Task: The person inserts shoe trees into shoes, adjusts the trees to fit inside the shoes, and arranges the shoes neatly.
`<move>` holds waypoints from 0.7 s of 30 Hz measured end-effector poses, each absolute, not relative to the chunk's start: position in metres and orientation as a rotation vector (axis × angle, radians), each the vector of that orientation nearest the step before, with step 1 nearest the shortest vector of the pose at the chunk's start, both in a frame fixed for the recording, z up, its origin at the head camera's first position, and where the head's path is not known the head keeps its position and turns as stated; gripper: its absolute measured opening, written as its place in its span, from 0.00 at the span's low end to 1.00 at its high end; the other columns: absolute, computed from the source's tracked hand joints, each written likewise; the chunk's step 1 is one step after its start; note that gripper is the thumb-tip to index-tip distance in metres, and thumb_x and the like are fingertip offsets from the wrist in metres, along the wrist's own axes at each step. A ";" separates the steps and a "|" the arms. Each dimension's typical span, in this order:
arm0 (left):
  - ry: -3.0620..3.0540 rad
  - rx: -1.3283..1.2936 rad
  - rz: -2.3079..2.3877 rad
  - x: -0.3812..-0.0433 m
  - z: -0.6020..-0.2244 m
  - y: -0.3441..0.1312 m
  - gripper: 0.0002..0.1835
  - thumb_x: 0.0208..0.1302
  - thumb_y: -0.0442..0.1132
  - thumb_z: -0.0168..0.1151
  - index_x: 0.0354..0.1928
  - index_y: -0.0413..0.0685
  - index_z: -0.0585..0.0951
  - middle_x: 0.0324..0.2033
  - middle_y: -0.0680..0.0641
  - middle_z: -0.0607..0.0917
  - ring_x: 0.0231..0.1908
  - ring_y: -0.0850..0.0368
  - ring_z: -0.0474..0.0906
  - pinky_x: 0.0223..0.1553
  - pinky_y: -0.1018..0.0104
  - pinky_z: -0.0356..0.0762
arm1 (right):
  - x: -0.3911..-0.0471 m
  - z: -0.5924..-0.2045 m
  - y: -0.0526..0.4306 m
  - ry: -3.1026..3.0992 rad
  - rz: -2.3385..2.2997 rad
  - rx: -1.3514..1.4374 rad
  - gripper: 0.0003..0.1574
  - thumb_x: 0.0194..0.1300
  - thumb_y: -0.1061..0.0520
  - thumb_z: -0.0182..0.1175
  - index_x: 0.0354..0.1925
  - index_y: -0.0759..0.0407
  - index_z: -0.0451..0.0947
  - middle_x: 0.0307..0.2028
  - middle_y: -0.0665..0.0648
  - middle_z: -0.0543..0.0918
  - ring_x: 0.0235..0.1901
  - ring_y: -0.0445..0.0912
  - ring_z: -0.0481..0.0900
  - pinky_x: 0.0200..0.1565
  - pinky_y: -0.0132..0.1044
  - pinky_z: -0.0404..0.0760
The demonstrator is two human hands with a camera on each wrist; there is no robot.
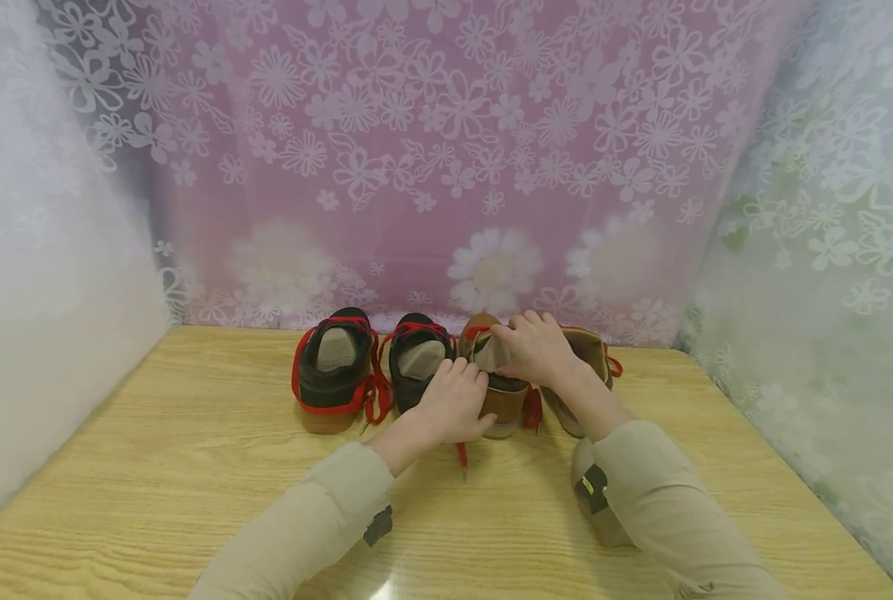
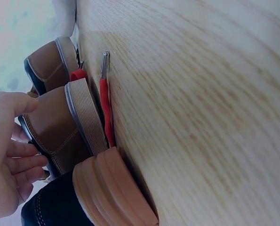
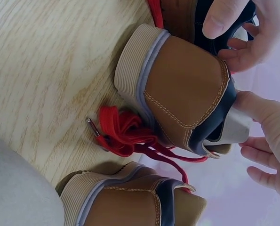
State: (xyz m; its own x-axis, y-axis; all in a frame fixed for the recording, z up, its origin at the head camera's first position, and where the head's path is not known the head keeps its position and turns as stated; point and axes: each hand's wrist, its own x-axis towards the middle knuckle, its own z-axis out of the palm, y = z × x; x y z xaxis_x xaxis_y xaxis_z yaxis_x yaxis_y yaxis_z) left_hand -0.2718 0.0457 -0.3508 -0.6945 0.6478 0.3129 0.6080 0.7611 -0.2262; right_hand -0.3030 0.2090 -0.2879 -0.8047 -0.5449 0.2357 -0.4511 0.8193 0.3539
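Observation:
A brown shoe (image 3: 182, 84) with a dark collar and red laces stands third in a row, heel toward me. My right hand (image 1: 539, 350) pinches a grey shoe insert (image 3: 236, 126) between thumb and fingers, partly down in that shoe's opening. My left hand (image 1: 454, 400) is beside the same shoe's heel, thumb held apart and fingers loosely bent near the collar. Just left of it stands a black shoe (image 1: 408, 383) with a grey insert inside. Another brown shoe (image 3: 125, 202) is on the right, partly hidden behind my right arm in the head view.
A second black shoe (image 1: 333, 392) with red laces and a grey insert stands at the row's left end. A rounded grey piece (image 1: 604, 529) lies on the wooden table (image 1: 153, 492) under my right forearm. Loose red laces (image 3: 118, 132) trail between the shoes. A flowered curtain (image 1: 416, 167) hangs behind.

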 end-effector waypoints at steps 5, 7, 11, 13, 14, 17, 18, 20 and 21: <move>-2.563 -0.960 0.141 -0.272 -0.352 0.045 0.27 0.57 0.62 0.56 0.44 0.45 0.77 0.38 0.49 0.77 0.39 0.54 0.68 0.39 0.63 0.62 | -0.304 -0.290 0.207 -2.692 -0.405 0.741 0.39 0.47 0.39 0.70 0.54 0.54 0.75 0.45 0.61 0.78 0.46 0.57 0.72 0.46 0.54 0.69; -2.559 -0.960 0.139 -0.273 -0.352 0.046 0.27 0.57 0.62 0.56 0.44 0.45 0.77 0.38 0.49 0.77 0.38 0.54 0.68 0.39 0.63 0.62 | -0.305 -0.291 0.205 -2.695 -0.405 0.737 0.39 0.47 0.40 0.70 0.54 0.54 0.75 0.44 0.61 0.78 0.46 0.57 0.72 0.46 0.55 0.69; -2.559 -0.959 0.139 -0.273 -0.353 0.046 0.27 0.57 0.62 0.56 0.44 0.45 0.77 0.38 0.50 0.77 0.38 0.54 0.68 0.40 0.63 0.62 | -0.306 -0.294 0.203 -2.693 -0.425 0.730 0.39 0.46 0.39 0.70 0.53 0.55 0.75 0.43 0.61 0.78 0.44 0.57 0.73 0.46 0.54 0.70; -2.556 -0.957 0.143 -0.273 -0.353 0.046 0.27 0.57 0.62 0.56 0.43 0.45 0.77 0.37 0.50 0.77 0.38 0.54 0.68 0.40 0.63 0.62 | -0.306 -0.295 0.203 -2.696 -0.430 0.724 0.39 0.46 0.39 0.70 0.53 0.55 0.75 0.43 0.61 0.78 0.44 0.57 0.73 0.45 0.54 0.71; -2.556 -0.956 0.143 -0.273 -0.353 0.046 0.27 0.56 0.62 0.57 0.43 0.45 0.78 0.37 0.50 0.77 0.38 0.54 0.68 0.40 0.63 0.62 | -0.306 -0.295 0.202 -2.695 -0.433 0.722 0.39 0.46 0.39 0.70 0.53 0.55 0.75 0.43 0.60 0.78 0.44 0.57 0.73 0.45 0.54 0.71; -2.554 -0.952 0.145 -0.273 -0.352 0.046 0.27 0.56 0.62 0.57 0.42 0.45 0.78 0.36 0.50 0.77 0.38 0.54 0.68 0.40 0.63 0.62 | -0.306 -0.296 0.202 -2.688 -0.436 0.715 0.40 0.45 0.39 0.71 0.53 0.54 0.75 0.42 0.60 0.78 0.43 0.56 0.73 0.45 0.53 0.71; -2.554 -0.952 0.145 -0.273 -0.352 0.046 0.27 0.56 0.62 0.57 0.42 0.45 0.78 0.36 0.50 0.77 0.38 0.54 0.68 0.40 0.63 0.62 | -0.307 -0.296 0.202 -2.684 -0.439 0.713 0.40 0.44 0.39 0.71 0.53 0.54 0.75 0.42 0.60 0.78 0.43 0.56 0.73 0.45 0.53 0.71; -2.552 -0.951 0.144 -0.273 -0.352 0.046 0.27 0.56 0.62 0.57 0.42 0.45 0.78 0.36 0.50 0.77 0.38 0.54 0.68 0.39 0.63 0.62 | -0.307 -0.297 0.202 -2.674 -0.445 0.710 0.40 0.44 0.39 0.71 0.53 0.54 0.75 0.42 0.60 0.78 0.43 0.56 0.74 0.45 0.52 0.72; -2.552 -0.950 0.144 -0.272 -0.352 0.046 0.27 0.56 0.62 0.57 0.42 0.46 0.78 0.36 0.50 0.76 0.38 0.54 0.68 0.39 0.63 0.62 | -0.307 -0.298 0.202 -2.670 -0.446 0.708 0.40 0.44 0.39 0.72 0.53 0.53 0.75 0.41 0.60 0.78 0.43 0.56 0.74 0.45 0.52 0.72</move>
